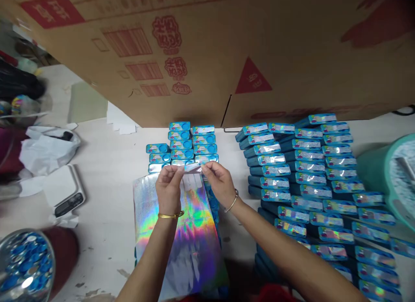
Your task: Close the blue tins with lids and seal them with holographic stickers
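Note:
A small shiny sticker strip [193, 168] is stretched between my two hands, above the near end of a block of blue boxes [181, 144]. My left hand [168, 187] pinches its left end between thumb and fingers. At the right end, my right hand [221, 181] pinches it the same way. Below my hands lies a holographic silver sheet [181, 250] with rainbow glare and a few pale gaps near its top edge. More blue boxes show along the sheet's right side, partly covered by it.
Right of my arm, several rows of blue boxes [309, 178] carry shiny strips on top. A large cardboard box [201, 77] walls off the back. At left are a white scale [65, 189], a plastic bag [48, 148] and a tub of blue pieces [27, 263]. A green bucket [372, 163] stands right.

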{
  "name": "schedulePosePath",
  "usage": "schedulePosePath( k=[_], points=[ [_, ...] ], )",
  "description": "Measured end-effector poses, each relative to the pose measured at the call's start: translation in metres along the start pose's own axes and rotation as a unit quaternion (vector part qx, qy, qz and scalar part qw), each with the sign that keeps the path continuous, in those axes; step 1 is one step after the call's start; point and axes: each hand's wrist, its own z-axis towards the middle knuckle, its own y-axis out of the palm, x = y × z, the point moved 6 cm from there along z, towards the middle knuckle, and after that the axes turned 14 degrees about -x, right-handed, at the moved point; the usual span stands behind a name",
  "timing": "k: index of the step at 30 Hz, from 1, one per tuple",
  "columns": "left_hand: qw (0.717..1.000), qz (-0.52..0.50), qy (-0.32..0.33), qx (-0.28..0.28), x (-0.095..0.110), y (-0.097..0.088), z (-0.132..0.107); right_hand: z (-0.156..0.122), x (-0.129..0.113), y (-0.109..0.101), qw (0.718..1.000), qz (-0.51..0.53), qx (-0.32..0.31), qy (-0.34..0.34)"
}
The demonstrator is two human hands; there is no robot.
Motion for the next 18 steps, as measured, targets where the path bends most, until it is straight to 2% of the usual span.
schedulePosePath(
  k=[2,4,6,8,12,18],
  points=[
    [0.999,0.035,0.014,-0.007,-0.006,0.012,0.015,0.01,-0.001,-0.018,0.999,-0.042,0.034,-0.011],
    [0.991,0.105,0.077,-0.007,-0.004,0.026,0.032,0.023,-0.001,-0.039,0.99,-0.12,0.069,-0.022],
    [0.972,0.18,0.15,-0.001,0.001,0.041,0.049,0.038,0.002,-0.058,0.977,-0.19,0.09,-0.023],
    [0.953,0.241,0.18,0.009,0.003,0.054,0.064,0.051,0.008,-0.071,0.966,-0.24,0.096,-0.019],
    [0.923,0.355,0.145,0.046,0.0,0.068,0.083,0.07,0.018,-0.082,0.945,-0.31,0.101,-0.007],
    [0.856,0.506,0.098,0.037,0.001,0.079,0.09,0.082,0.041,-0.083,0.93,-0.352,0.097,0.03]
  ],
)
